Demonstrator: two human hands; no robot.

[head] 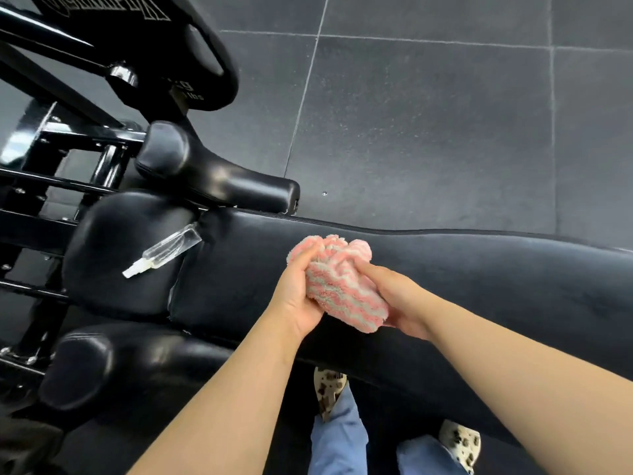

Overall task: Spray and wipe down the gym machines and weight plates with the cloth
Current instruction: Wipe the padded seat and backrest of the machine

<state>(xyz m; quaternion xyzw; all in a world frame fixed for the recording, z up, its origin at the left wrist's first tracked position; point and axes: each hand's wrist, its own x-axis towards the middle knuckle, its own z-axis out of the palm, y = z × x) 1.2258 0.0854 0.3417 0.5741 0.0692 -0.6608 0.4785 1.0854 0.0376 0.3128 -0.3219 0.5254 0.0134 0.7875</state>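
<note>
A fluffy pink-and-white striped cloth (342, 282) is bunched up just above the long black padded bench (479, 269) of a gym machine. My left hand (297, 296) grips its left side with curled fingers. My right hand (394, 296) holds its right side, fingers tucked under and into the folds. A clear spray bottle (164, 252) with a white nozzle lies on its side on the black head pad (113, 255), to the left of my hands. A black weight plate (202, 53) hangs on the machine at the top left.
Black shoulder pads (212, 173) and steel frame bars (51, 186) crowd the left side. Dark rubber floor tiles (428, 114) stretch beyond the bench. My legs in blue trousers and patterned shoes (330, 389) stand at the near edge of the bench.
</note>
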